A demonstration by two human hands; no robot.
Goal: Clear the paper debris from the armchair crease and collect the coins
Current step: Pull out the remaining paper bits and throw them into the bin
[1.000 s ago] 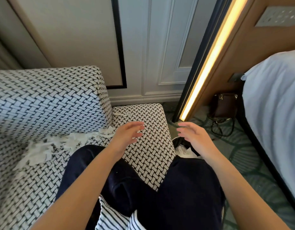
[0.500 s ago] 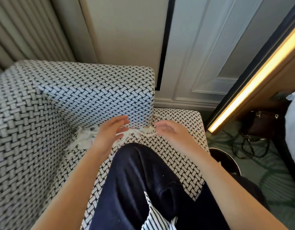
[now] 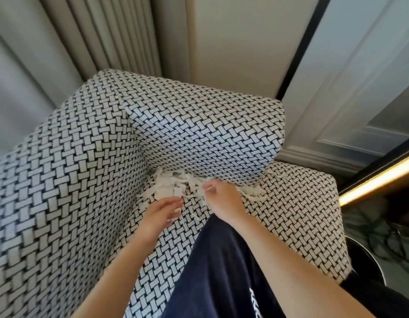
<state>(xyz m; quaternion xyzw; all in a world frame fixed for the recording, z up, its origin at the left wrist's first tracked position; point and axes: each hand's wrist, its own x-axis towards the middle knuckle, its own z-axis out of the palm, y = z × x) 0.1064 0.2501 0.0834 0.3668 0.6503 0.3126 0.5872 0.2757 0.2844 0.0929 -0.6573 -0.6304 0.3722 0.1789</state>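
Shreds (image 3: 173, 182) lay left-to-right along the armchair crease (image 3: 265, 178) — right hand (image 3: 224, 203) nearer, touching them, grip unclear; left hand (image 3: 160, 214) just short, slack, empty.

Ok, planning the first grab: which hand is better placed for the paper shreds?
Likely the right hand: its fingertips are in among the paper shreds, while the left hand is open, only at their near edge.

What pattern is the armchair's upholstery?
A black-and-white basket weave on the armchair, clearest in the head view.
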